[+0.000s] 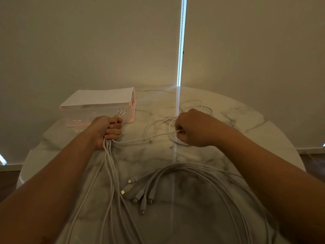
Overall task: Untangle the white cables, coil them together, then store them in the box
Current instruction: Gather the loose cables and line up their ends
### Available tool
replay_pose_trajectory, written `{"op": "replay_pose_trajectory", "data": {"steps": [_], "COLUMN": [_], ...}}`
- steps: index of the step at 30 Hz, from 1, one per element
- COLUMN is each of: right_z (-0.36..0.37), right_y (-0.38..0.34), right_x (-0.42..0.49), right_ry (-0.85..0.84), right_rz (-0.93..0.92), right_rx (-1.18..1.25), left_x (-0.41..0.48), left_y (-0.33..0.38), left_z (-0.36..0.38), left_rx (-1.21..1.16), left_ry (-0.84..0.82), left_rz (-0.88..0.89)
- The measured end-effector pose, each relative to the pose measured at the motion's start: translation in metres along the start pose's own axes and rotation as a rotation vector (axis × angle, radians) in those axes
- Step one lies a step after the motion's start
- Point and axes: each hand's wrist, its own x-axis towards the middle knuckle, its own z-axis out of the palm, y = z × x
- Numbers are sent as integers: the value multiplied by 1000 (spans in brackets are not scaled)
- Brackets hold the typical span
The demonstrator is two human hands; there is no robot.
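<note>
**Both fists closed on cables**

The white cables trail down the lower centre of the table. At centre left, the left hand grips a bundle in an upright fist. At centre right, the right hand, knuckles up, pinches one cable that is pulled taut. The box sits at upper left, behind the left fist.

I have one view only: a wide-angle camera on my head, facing forward and down. My left hand and right hand sit near, mid-frame, over the table; blinds fill the top half
</note>
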Motion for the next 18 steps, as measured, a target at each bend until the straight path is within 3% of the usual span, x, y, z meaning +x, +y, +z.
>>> {"op": "replay_pose_trajectory", "data": {"steps": [4,8,10,11,14,15,16,18], "right_z": [24,39,40,40,33,33,33,36], "right_y": [46,90,108,112,110,114,119,131], "right_x": [-5,-10,-10,-10,-10,-9,-8,-10], "right_ry": [167,240,422,530,764,837,878,786], "right_rz": [210,599,728,754,717,702,718,830], "right_rx": [-67,-3,315,589,1788,2069,2221,2211], "left_x": [-2,-2,-4,-4,-3,-3,-2,-2], "left_y": [1,1,2,3,1,1,1,1], "left_z": [-5,-7,-7,-6,-6,-6,-6,-7], "left_rx": [12,12,9,7,16,17,15,15], "left_ry": [7,-4,-28,-38,-31,-31,-34,-36], "left_rz": [-14,-22,-24,-22,-28,-31,-36,-42]}}
